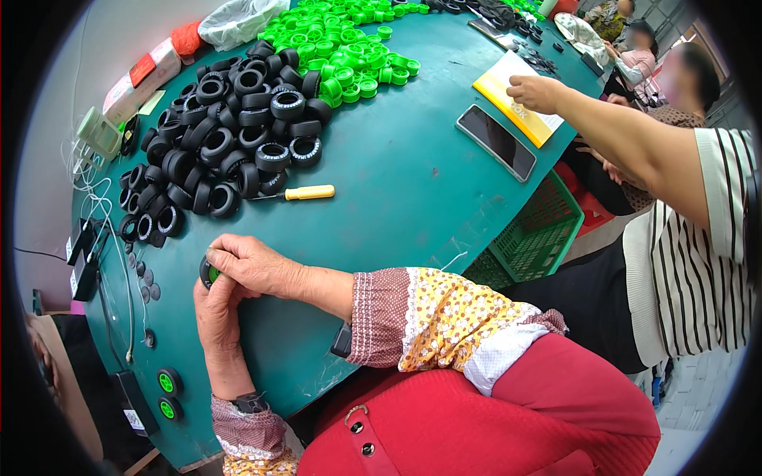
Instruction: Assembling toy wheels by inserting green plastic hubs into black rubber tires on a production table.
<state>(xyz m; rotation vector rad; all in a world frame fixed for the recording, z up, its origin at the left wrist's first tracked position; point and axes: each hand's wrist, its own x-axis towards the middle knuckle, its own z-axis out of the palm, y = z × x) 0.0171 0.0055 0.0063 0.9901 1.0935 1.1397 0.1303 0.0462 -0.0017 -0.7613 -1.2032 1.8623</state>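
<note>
Both of my hands are closed together over a small toy wheel (206, 274), a black tyre with a bit of green rim showing inside it. My left hand (214, 313) grips it from below and my right hand (258, 266) presses over it from above; the fingers hide most of it. Just beyond them lies a big heap of black tyres (216, 145). Behind that heap spreads a pile of bright green rims (341, 51). A yellow-handled tool (309, 192) rests at the heap's right edge, its tip among the tyres. Two wheels with green rims (169, 382) lie at the lower left.
On the green table (381, 159) lie a phone (496, 143) and a yellow-and-white booklet (520, 99), over which another person's hand (536, 94) reaches. Cables (103, 206) and small dark discs (147, 278) line the left edge. A green crate (540, 226) stands at the right.
</note>
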